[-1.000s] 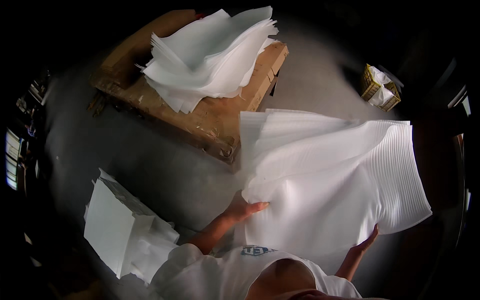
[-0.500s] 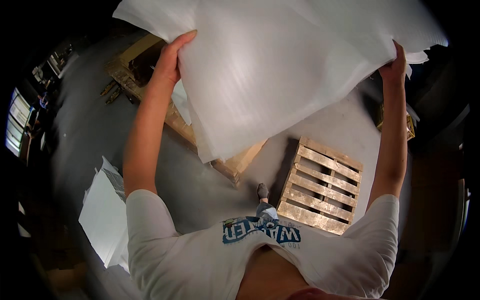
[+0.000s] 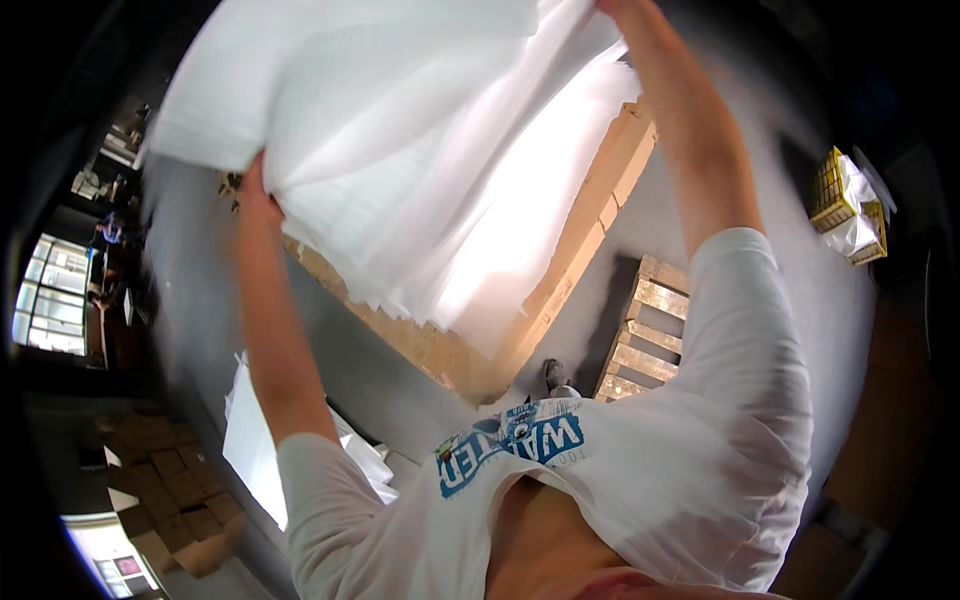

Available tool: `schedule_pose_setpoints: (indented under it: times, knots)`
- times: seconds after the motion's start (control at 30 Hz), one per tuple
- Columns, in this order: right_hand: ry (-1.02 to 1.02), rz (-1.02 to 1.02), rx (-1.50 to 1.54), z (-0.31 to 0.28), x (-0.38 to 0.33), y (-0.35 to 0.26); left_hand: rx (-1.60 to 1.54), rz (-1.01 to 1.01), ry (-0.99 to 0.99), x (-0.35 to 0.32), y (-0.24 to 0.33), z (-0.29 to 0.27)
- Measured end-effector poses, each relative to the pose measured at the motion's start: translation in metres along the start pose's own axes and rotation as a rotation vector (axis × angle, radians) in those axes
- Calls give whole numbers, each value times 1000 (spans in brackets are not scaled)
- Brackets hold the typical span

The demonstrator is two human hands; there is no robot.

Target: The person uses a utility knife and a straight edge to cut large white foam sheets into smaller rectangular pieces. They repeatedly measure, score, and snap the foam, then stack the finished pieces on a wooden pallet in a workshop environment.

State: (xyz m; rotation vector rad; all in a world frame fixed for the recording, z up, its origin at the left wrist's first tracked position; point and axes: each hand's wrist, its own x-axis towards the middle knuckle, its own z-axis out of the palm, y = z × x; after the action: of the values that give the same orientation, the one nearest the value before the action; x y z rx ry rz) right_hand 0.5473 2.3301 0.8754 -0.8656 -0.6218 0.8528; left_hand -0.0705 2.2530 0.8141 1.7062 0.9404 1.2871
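A large, thin white packing foam sheet (image 3: 390, 100) hangs in folds between my raised arms. My left hand (image 3: 261, 192) is closed on its near left edge. At the top of the view my right hand (image 3: 622, 10) grips its right part; its fingers are partly cut off. Below the sheet stands a big open cardboard box (image 3: 575, 265). More white sheets (image 3: 520, 205) lie bright inside the box. The hanging sheet covers the box's far left part, and its lower edge reaches over the near left wall.
A wooden pallet (image 3: 648, 326) lies on the floor right of the box, partly behind my right arm. White sheets (image 3: 255, 440) rest at lower left. Yellow crates (image 3: 835, 195) holding white material stand far right. Brown cartons (image 3: 175, 490) are stacked far left.
Both hands have carried the foam sheet over the box, and the view has turned. My right arm has swung inward and up. The box and the sheets in it now show more.
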Motion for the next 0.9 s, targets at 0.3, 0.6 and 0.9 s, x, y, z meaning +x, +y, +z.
schedule_pose_setpoints:
  times: [0.3,0.6,0.9]
  knots:
    - [212,324,-90,-109,-45,230,-600,-753,298,-85,-112,76]
    - [12,364,-278,-96,-31,194,-570,-806,273,-46,-137,34]
    - [-20,221,-463,-145,-104,124,-252,-651,768,-94,-121,-15]
